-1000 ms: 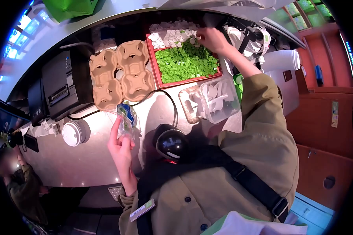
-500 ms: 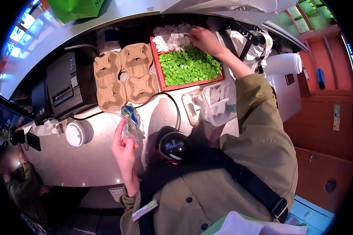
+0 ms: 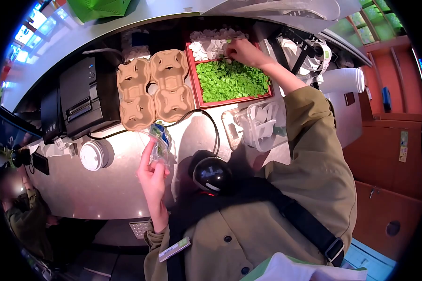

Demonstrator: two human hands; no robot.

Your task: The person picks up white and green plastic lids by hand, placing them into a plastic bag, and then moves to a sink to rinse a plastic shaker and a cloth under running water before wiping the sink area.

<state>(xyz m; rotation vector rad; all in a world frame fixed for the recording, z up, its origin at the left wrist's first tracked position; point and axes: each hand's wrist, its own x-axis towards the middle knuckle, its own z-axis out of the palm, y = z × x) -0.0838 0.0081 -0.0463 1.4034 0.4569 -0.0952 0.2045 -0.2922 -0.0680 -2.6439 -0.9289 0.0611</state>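
On the steel counter [image 3: 103,187] before you, items as follows.

Left hand [image 3: 152,180]: yours, raised above the counter, fingers closed on a clear bag [image 3: 158,143] with green and blue contents. Index finger lies straight along the bag's side; thumb presses from the front. The bag hangs just in front of the cup carriers.

Right hand [image 3: 244,52]: yours, stretched to the far side, over the red tray [image 3: 195,89]. Fingertips are pinched together at the line where the white pieces meet the green ones; what they pinch is too small to tell.

Tray contents: white pieces [image 3: 211,41] at the far end, green pieces [image 3: 232,80] filling the near part.

Cup carriers [image 3: 154,89]: two brown pulp ones, side by side, just left of the tray, touching or nearly so.

Printer [image 3: 82,100]: black, left of the carriers, with a cable running along the counter.

Cup [image 3: 93,155]: white lid on, standing near the printer's front, left of your left hand.

Clear box [image 3: 255,125]: near the tray's front edge, holding white items, under your right forearm.

Scanner [image 3: 212,174]: black, rounded, close to your chest, right of your left hand.

White cup stack [image 3: 340,80]: lying on its side, far right.

Another person [image 3: 23,220]: lower left, beyond the counter, blurred.
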